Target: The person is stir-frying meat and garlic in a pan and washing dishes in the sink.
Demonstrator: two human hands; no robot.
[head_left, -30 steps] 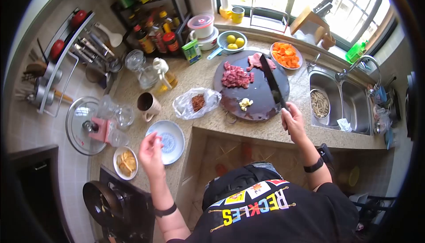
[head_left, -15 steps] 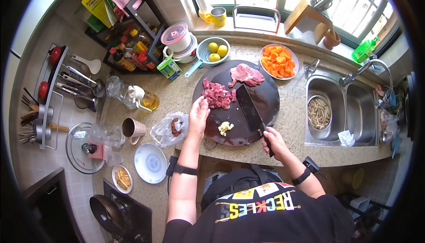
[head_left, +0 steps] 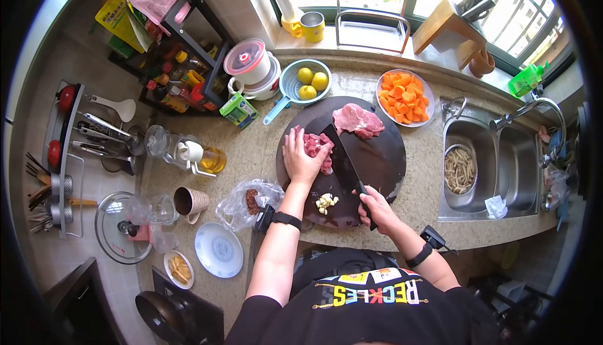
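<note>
Fingers of the right hand (head_left: pixel 380 210) are wrapped firmly round the handle of the cleaver (head_left: pixel 345 164). Pale chopped pieces (head_left: pixel 326 203) lie near it on the board (head_left: pixel 384 164). Beyond, the left hand (head_left: pixel 303 164) is partly spread, not clenched, over the cut meat (head_left: pixel 313 145). Half a second earlier it is beside the pile; covering it now suggests gathering toward the blade. Farther off, the larger meat piece (head_left: pixel 358 121) lies apart.

The chopped meat (head_left: pixel 315 144) is red — the knife (head_left: pixel 345 164) black.
</note>
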